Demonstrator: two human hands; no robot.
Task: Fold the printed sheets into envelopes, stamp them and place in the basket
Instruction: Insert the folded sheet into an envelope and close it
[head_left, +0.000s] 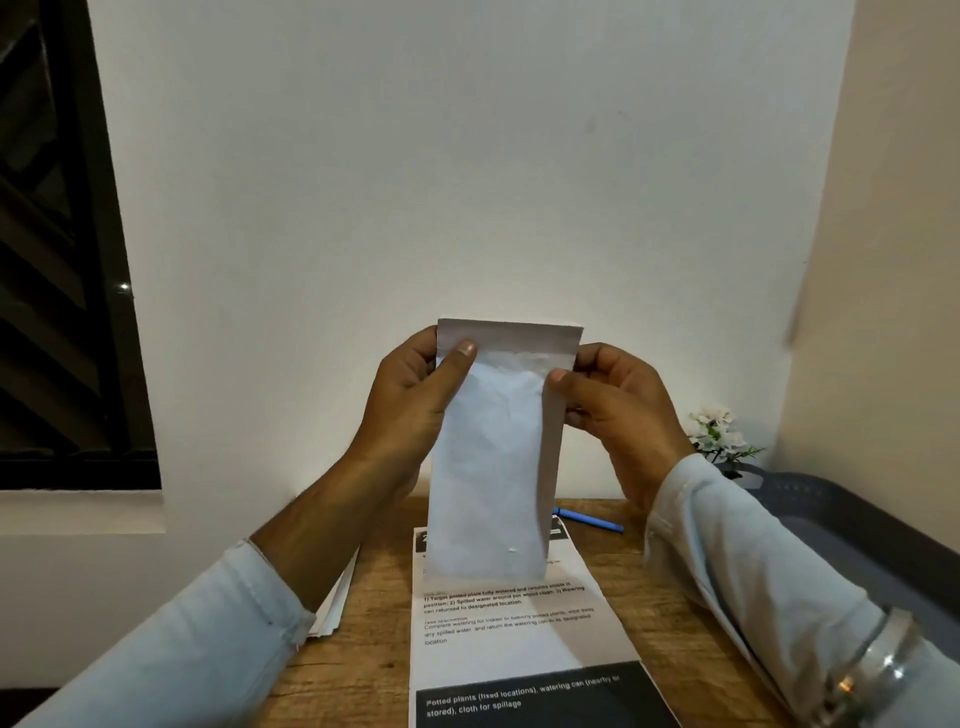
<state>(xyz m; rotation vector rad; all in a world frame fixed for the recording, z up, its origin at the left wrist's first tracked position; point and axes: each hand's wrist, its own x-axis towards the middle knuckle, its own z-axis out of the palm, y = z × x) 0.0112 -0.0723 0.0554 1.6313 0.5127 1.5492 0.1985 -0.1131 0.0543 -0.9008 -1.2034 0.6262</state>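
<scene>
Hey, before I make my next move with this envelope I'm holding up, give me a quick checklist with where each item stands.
1. Envelope gripped: ok, left hand and right hand pinch its top corners.
2. Envelope filled: cannot tell.
3. Printed sheet ready on table: ok.
4. Stamp visible: not ok, none in view.
5. Basket at right: ok, its rim shows.

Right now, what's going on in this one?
A person holds a white envelope upright above the wooden table. The left hand and right hand each pinch a top corner, and the flap stands open. A printed sheet lies flat on the table below, not yet inside. A blue pen lies beyond it, and the grey basket sits to the right.
</scene>
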